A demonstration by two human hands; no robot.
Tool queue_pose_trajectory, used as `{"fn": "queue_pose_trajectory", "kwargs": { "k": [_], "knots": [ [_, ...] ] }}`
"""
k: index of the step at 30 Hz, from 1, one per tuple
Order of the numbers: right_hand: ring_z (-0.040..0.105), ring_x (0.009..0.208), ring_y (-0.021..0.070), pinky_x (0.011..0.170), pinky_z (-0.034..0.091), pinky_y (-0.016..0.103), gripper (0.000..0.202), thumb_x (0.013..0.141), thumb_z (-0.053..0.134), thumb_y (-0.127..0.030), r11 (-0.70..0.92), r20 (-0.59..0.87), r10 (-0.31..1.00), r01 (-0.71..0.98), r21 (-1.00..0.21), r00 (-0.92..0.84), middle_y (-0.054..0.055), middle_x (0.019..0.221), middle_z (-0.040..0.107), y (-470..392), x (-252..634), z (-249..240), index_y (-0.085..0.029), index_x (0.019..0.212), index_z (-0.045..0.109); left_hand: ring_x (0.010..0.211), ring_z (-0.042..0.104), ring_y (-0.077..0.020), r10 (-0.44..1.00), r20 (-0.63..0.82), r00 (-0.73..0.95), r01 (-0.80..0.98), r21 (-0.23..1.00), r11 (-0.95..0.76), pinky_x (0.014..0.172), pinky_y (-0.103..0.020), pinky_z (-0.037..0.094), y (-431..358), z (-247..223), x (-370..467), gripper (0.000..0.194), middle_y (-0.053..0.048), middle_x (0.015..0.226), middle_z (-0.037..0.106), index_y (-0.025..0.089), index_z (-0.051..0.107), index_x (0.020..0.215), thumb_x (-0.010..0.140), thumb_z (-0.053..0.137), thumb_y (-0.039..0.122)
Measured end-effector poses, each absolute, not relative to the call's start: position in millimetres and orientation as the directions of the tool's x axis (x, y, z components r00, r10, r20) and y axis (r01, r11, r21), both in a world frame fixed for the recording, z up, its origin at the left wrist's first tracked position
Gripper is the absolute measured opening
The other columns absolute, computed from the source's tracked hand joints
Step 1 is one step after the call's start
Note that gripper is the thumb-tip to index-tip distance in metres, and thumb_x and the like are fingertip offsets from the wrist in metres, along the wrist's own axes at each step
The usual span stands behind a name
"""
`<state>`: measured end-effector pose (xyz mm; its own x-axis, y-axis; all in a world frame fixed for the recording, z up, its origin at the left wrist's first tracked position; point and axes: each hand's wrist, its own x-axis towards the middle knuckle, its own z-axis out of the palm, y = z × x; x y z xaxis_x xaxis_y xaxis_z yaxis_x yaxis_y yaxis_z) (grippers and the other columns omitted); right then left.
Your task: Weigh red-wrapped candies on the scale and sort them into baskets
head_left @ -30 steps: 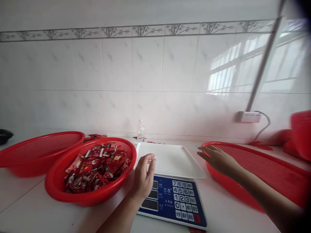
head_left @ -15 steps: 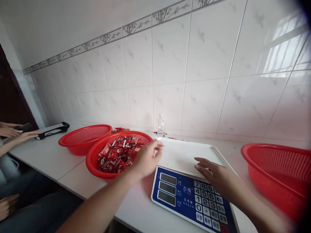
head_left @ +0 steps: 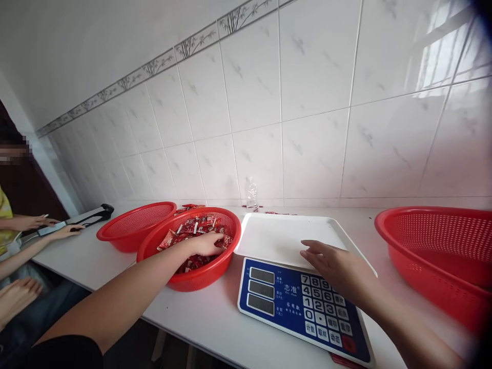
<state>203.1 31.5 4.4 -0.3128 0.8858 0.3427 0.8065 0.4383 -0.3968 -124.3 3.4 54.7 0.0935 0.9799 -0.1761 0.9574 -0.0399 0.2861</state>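
My left hand (head_left: 209, 243) reaches into a red basket (head_left: 207, 282) holding many small red packets (head_left: 196, 225). Its fingers curl down among the packets at the basket's right side, and the fingertips are partly hidden. My right hand (head_left: 328, 261) hovers over the near edge of the scale's white tray (head_left: 277, 236), thumb and fingers apart, with nothing in it. Below the tray is the scale's blue keypad panel (head_left: 292, 300), whose three display windows look dark.
Another red basket (head_left: 138, 225) stands at the left and a third (head_left: 434, 256) at the right. A clear bottle (head_left: 251, 195) is by the tiled wall. People's hands (head_left: 65, 231) and a black-framed object (head_left: 92, 218) are at the far left.
My left hand has moved left and down from beside the tray into the basket of packets. My right hand stays over the scale. The view has shifted slightly.
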Motion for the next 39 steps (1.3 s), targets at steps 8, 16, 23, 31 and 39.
{"fn": "queue_pose_trajectory", "kwargs": {
  "k": [8,16,23,31,39],
  "knots": [
    [0.069,0.081,0.0245,0.06,0.05,0.034,0.043,0.087,0.037,-0.052,0.452,0.376,0.875,0.796,-0.402,-0.307,0.001,0.093,0.074,33,203,1,-0.028,0.11,0.064,0.086,0.061,-0.0254,0.958,-0.288,-0.01,0.927,0.357,0.117,0.073,-0.03,0.043,-5,73,-163,0.034,-0.003,0.087,0.068,0.02,0.062,0.076,0.066,0.068,0.052],
    [0.069,0.081,0.0248,0.06,0.051,0.034,0.044,0.087,0.038,-0.052,0.447,0.38,0.875,0.802,-0.397,-0.299,0.002,0.094,0.074,34,203,1,-0.027,0.11,0.065,0.11,0.055,-0.024,0.948,-0.313,-0.066,0.765,0.593,0.249,0.075,-0.029,0.048,-3,81,-173,0.047,-0.006,0.118,0.062,0.022,0.059,0.101,0.073,0.058,0.06],
    [0.068,0.085,0.0252,0.062,0.051,0.035,0.043,0.087,0.036,-0.05,0.427,0.342,0.89,0.814,-0.394,-0.301,0.002,0.098,0.073,29,202,7,-0.027,0.111,0.063,0.113,0.054,-0.0222,0.971,-0.238,0.002,0.703,0.692,0.168,0.086,-0.029,0.045,10,94,-159,0.044,-0.009,0.117,0.062,0.019,0.061,0.094,0.069,0.066,0.054],
    [0.067,0.09,0.0247,0.07,0.05,0.036,0.041,0.089,0.036,-0.045,0.43,0.311,0.895,0.805,-0.408,-0.32,0.004,0.102,0.072,26,202,11,-0.025,0.114,0.062,0.101,0.059,-0.0215,0.957,-0.173,0.231,0.747,0.662,-0.061,0.085,-0.03,0.042,30,97,-82,0.042,-0.006,0.106,0.068,0.018,0.066,0.095,0.075,0.06,0.054],
    [0.068,0.087,0.0256,0.066,0.052,0.036,0.039,0.088,0.039,-0.046,0.445,0.338,0.885,0.791,-0.419,-0.319,0.004,0.099,0.073,27,203,10,-0.027,0.111,0.064,0.099,0.059,-0.0229,0.972,-0.171,0.159,0.885,0.46,-0.064,0.084,-0.029,0.043,47,88,-98,0.038,-0.006,0.108,0.066,0.019,0.06,0.1,0.07,0.066,0.041]
  ]
}}
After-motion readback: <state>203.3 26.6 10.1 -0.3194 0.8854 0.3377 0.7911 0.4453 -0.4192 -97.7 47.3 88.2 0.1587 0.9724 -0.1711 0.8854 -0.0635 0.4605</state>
